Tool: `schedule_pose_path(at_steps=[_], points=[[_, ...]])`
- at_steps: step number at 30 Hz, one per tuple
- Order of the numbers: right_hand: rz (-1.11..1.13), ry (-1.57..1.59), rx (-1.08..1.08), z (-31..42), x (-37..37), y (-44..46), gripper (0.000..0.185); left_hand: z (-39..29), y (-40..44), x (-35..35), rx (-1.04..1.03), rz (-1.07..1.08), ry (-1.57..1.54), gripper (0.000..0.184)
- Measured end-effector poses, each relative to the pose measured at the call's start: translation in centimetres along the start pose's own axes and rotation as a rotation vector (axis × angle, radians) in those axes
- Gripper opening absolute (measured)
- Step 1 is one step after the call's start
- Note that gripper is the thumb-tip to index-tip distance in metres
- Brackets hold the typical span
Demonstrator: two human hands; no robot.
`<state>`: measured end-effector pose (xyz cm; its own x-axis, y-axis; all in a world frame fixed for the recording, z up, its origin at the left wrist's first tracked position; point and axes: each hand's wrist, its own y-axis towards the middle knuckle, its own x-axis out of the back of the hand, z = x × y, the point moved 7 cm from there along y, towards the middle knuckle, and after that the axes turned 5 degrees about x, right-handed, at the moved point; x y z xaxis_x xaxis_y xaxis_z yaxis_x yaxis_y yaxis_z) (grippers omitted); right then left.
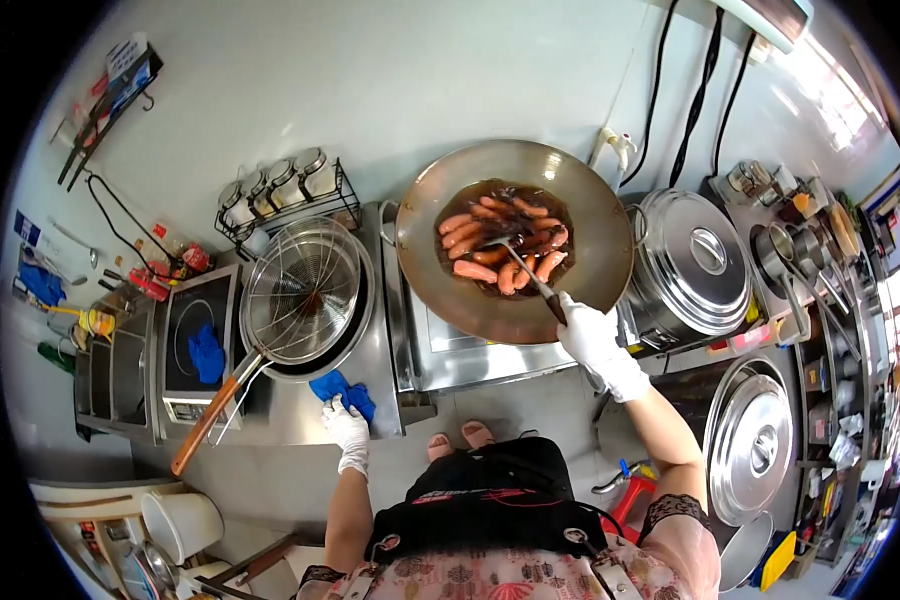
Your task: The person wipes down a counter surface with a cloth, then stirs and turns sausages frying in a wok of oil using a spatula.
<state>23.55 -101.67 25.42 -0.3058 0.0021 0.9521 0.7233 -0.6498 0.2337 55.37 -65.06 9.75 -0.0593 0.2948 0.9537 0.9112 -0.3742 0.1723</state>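
My right hand (pixel 595 345), in a white glove, is closed around the handle of a metal spatula (pixel 538 280). The spatula's head is among several reddish-brown sausages (pixel 462 235) in dark liquid, inside a wide wok (pixel 600 215). Its blade is partly hidden by sausages and liquid. My left hand (pixel 346 432), also gloved in white, rests at the counter's front edge. Its fingers lie on the near edge of a crumpled blue cloth (pixel 345 390) and look loosely extended, not wrapped around it.
Left of the wok, a wire strainer (pixel 305 290) with a wooden handle rests over a pan. Behind it is a rack of spice jars (pixel 285 185). An induction cooker (pixel 192 330) holds another blue cloth (pixel 206 354). Lidded steel pots (pixel 692 260) stand at right.
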Motion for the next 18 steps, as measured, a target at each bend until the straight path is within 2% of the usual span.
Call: schedule_pose_path(at_steps=[3,10,17,18], points=[[-0.024,-0.003,-0.014,-0.6,-0.2,1.5,0.04,-0.3,-0.2,-0.3,0.002,-0.011,0.046,0.042],[-0.072,-0.325,-0.032,-3.1,-0.6,1.7,0.038,-0.2,-0.1,-0.3,0.006,0.008,0.078,0.043],[0.021,-0.304,-0.066,-1.5,2.2,-1.7,0.037,0.2,0.3,0.0,-0.031,0.115,0.051,0.046],[-0.018,-0.345,-0.039,-2.1,1.3,-2.4,0.043,-0.3,0.5,1.3,-0.037,0.117,0.045,0.046]])
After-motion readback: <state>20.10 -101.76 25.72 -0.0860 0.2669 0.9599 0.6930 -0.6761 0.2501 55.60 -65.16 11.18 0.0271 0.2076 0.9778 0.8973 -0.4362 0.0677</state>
